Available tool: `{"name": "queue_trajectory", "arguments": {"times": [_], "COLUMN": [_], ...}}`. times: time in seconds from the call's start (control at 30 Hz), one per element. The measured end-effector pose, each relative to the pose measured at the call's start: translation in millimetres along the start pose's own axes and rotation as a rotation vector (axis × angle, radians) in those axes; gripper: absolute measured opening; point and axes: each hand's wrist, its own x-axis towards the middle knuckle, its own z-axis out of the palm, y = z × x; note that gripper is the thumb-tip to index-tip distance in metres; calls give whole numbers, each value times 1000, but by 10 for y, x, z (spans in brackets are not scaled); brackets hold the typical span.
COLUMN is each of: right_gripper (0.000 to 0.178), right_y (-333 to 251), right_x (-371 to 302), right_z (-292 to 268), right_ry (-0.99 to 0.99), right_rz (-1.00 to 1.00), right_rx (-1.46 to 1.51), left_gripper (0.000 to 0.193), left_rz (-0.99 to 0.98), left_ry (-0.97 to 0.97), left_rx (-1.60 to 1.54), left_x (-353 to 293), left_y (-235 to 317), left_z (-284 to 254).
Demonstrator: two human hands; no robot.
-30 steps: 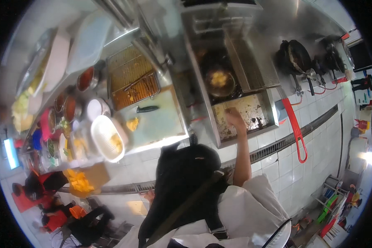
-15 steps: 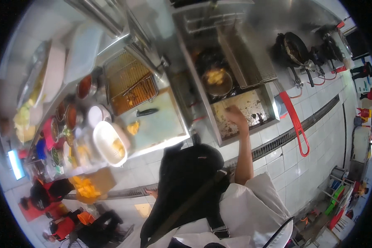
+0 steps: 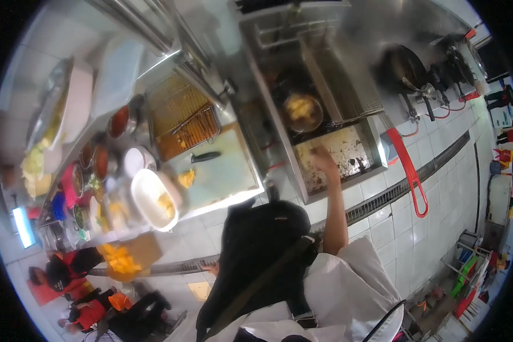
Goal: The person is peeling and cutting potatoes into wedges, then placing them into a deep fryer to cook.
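My right hand (image 3: 324, 161) is closed over the stained metal drain tray at the near end of the fryer. It appears to grip the handle of a round skimmer (image 3: 306, 124), though the handle itself is hard to make out. Yellow fried pieces (image 3: 300, 106) lie in the skimmer, over dark oil. Low at my left side, my left hand (image 3: 211, 268) shows only its fingers past the black apron (image 3: 268, 245); they look apart and hold nothing. A long rectangular fry basket (image 3: 339, 77) rests along the fryer's right side.
Left of the fryer, a cutting board (image 3: 225, 165) carries a black-handled knife (image 3: 205, 156) and a yellow piece of food. A wire rack tray (image 3: 182, 117), white tub (image 3: 154, 199) and sauce pots stand beyond. A red handle (image 3: 407, 171) juts out right; black pans (image 3: 403, 68) sit farther right.
The view has shifted slightly. The skimmer and the yellow pieces have moved a little to the right; my right hand stays at nearly the same spot.
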Motion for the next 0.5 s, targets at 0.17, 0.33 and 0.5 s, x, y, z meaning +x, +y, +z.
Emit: {"name": "queue_trajectory", "arguments": {"times": [0.17, 0.33, 0.5], "right_gripper": [31, 31, 62], "right_y": [329, 484, 427], "right_x": [205, 310, 350], "right_z": [1, 34, 8], "right_ry": [31, -43, -137], "right_rz": [-98, -65, 15], "right_rx": [61, -29, 15], "left_gripper": [51, 51, 51], "left_rz": [11, 20, 27], "left_ry": [-27, -16, -29], "left_rx": [10, 13, 26], "left_x": [-16, -6, 14], "left_y": [13, 11, 6], "left_z": [60, 27, 46]}}
